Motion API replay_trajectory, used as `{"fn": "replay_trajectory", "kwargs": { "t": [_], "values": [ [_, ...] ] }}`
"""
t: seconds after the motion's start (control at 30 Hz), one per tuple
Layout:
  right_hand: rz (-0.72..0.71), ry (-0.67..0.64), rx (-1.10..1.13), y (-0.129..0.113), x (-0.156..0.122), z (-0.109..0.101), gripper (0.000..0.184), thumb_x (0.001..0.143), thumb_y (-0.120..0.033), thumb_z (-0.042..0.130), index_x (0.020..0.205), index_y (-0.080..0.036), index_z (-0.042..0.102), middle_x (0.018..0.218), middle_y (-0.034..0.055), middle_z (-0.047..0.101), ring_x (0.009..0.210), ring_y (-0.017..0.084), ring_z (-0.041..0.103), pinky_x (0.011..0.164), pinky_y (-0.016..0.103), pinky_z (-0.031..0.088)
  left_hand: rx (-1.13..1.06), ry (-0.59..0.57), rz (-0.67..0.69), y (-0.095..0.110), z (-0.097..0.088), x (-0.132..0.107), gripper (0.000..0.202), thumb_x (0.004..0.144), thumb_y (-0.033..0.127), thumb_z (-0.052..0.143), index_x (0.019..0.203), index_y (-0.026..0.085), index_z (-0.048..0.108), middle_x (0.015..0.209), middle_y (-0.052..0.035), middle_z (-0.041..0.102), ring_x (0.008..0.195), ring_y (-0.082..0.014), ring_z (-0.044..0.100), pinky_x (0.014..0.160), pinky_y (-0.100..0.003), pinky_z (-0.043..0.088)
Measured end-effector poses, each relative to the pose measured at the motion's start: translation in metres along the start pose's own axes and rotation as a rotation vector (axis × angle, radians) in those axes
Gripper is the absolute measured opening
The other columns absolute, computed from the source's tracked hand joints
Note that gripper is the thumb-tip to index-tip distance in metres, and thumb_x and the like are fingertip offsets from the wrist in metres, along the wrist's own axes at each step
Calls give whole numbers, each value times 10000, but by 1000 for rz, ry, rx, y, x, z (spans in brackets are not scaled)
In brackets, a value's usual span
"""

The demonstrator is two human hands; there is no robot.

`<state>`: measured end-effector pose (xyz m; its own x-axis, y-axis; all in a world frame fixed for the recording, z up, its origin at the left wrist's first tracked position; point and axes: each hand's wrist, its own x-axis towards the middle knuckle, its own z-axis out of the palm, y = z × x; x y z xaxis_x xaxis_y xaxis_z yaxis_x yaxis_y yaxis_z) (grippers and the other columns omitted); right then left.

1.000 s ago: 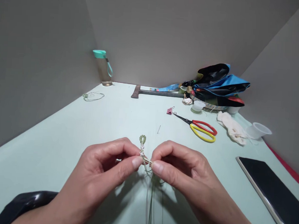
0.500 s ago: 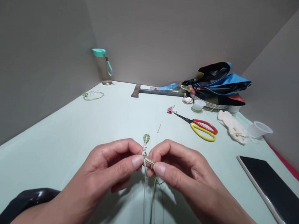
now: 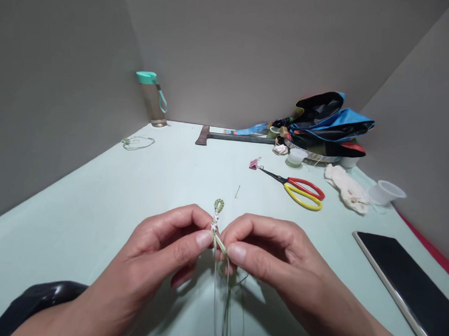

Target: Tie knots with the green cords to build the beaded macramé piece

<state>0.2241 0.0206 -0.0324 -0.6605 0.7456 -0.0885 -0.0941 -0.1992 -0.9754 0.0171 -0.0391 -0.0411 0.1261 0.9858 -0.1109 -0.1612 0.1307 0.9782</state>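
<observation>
Between my hands stands a small braided cord (image 3: 216,217), green and white, with a green loop at its top. My left hand (image 3: 174,246) pinches it between thumb and forefinger, just under the white knots. My right hand (image 3: 263,251) pinches several loose green strands (image 3: 221,244) a little below and to the right of the knots. More thin strand ends hang down from there toward the table's near side. The fingertips behind the cord are partly hidden.
Ahead lie a pin (image 3: 237,191), scissors (image 3: 302,191) with red and yellow handles, and a pink binder clip (image 3: 254,163). Farther back are an axe (image 3: 226,136), a bottle (image 3: 151,100) and a cord coil (image 3: 138,143). A phone-like slab (image 3: 407,290) lies right, near a white cloth (image 3: 347,189).
My right hand has shifted slightly down, and the strands it holds now slant more steeply downward from the knots. My left hand keeps its pinch. The whole view has moved slightly.
</observation>
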Motion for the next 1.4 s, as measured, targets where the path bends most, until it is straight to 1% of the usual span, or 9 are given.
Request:
{"fn": "replay_trajectory", "kwargs": {
  "t": [0.23,0.4,0.57,0.73,0.93,1.13,1.2,1.3,1.4],
  "values": [
    [-9,9,-11,-2,-1,1,306,923,-424,908,766,-224,738,761,-11,648,765,184,575,800,325,517,39,0,7,2,-2,2,195,1062,394,808,915,268,833,772,35,650,663,-121,454,588,-225,387],
    [37,15,10,-5,-1,3,301,883,-359,941,757,-212,711,730,-43,580,718,150,488,757,294,473,61,-3,7,3,-3,1,221,1055,407,819,885,267,822,737,44,575,655,-127,429,583,-238,364],
    [17,3,24,-3,-2,3,302,902,-342,926,768,-219,684,753,-36,602,744,160,521,729,289,450,50,-19,-4,1,-1,2,219,1052,394,822,877,263,813,738,43,569,664,-132,426,593,-247,357],
    [-3,-45,58,1,-1,-2,283,944,-336,915,813,-207,700,807,-20,660,798,160,572,785,285,463,-1,-88,-12,0,-4,2,217,1064,405,812,900,264,820,736,43,588,661,-141,384,595,-255,353],
    [-32,-67,107,4,0,-5,362,1012,-475,884,851,-190,727,830,-5,704,829,150,623,834,276,493,-11,-125,-31,-2,-7,1,214,1068,419,814,914,271,829,795,32,681,683,-146,402,608,-263,354],
    [-2,-62,79,3,0,-3,233,1000,-294,866,860,-200,705,830,-32,727,656,104,416,692,257,416,31,-107,-20,-2,-6,4,222,1063,407,807,897,260,811,800,20,689,688,-151,414,610,-288,340],
    [-11,-69,69,3,0,-4,205,1006,-282,858,888,-207,708,816,-39,715,689,114,438,703,259,406,32,-108,-27,-1,-6,4,214,1060,406,804,897,267,812,814,17,706,696,-156,419,615,-301,335],
    [25,-79,53,2,0,-5,238,943,-292,933,911,-216,709,797,-54,654,761,132,497,733,265,412,48,-84,-28,-1,-6,5,227,1049,447,814,894,282,808,761,39,613,689,-160,404,614,-317,316],
    [19,-74,34,-2,1,-6,269,916,-305,963,897,-221,707,787,-68,587,743,135,458,724,276,402,88,-80,8,-2,-8,5,235,1054,436,808,873,286,795,761,47,565,706,-163,424,637,-320,335]
  ]
}}
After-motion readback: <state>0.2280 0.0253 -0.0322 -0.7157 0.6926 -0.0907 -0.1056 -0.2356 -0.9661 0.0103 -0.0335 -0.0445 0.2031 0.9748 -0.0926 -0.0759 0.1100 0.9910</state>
